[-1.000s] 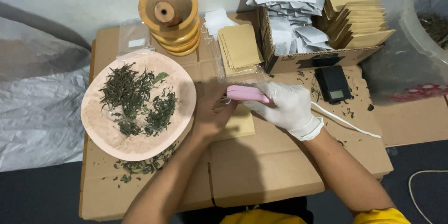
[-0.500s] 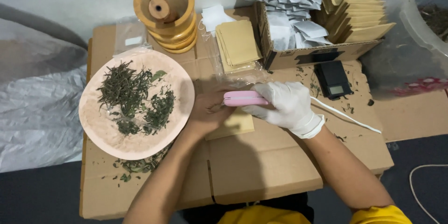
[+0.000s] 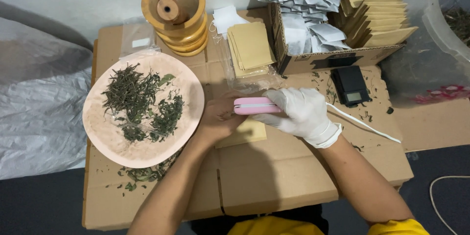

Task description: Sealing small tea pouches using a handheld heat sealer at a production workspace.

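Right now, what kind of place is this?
Likely a small home tea-packing setup, not a factory. A pink plate of dried leaves, a cardboard box of kraft pouches, and a pocket scale. The gloved right hand holds a pink sealer.

two hands: one bare (image 3: 220,117), one gloved (image 3: 303,110). one pink sealer (image 3: 254,105), one plate (image 3: 112,142) of leaves, one scale (image 3: 350,86), one box (image 3: 333,59), one white cord (image 3: 362,125). about four stacked wooden rings (image 3: 178,15). pouches and white bags too many to count.
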